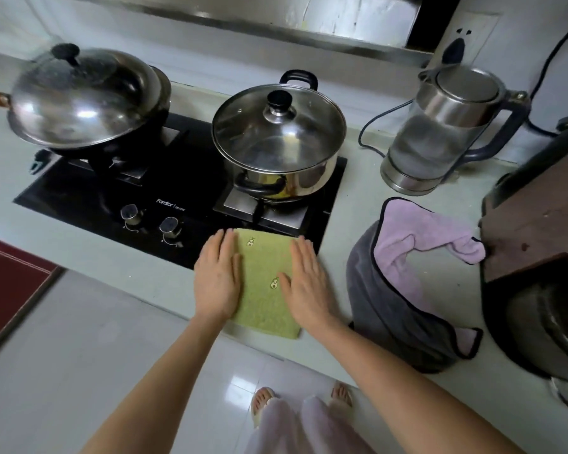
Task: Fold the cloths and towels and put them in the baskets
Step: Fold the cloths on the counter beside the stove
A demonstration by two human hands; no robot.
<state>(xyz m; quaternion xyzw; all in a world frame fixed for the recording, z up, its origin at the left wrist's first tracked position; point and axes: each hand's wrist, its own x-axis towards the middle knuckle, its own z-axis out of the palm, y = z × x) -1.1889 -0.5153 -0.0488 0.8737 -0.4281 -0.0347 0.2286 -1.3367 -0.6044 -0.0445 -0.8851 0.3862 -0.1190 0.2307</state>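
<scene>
A green towel [263, 286] with small printed figures lies folded into a narrow rectangle at the counter's front edge, partly over the black hob. My left hand [217, 280] presses flat on its left side with straight fingers. My right hand [305, 283] lies flat on its right side, fingers straight too. To the right, a grey and lilac cloth [407, 280] with dark trim lies crumpled and unfolded on the counter. No basket is in view.
Behind the towel stands a lidded steel pot [277, 142] on the hob [164, 191], with a lidded wok [82, 99] to the left. A glass kettle [446, 132] stands at the back right. A dark wooden board [538, 224] and a dark pot [545, 329] crowd the right side.
</scene>
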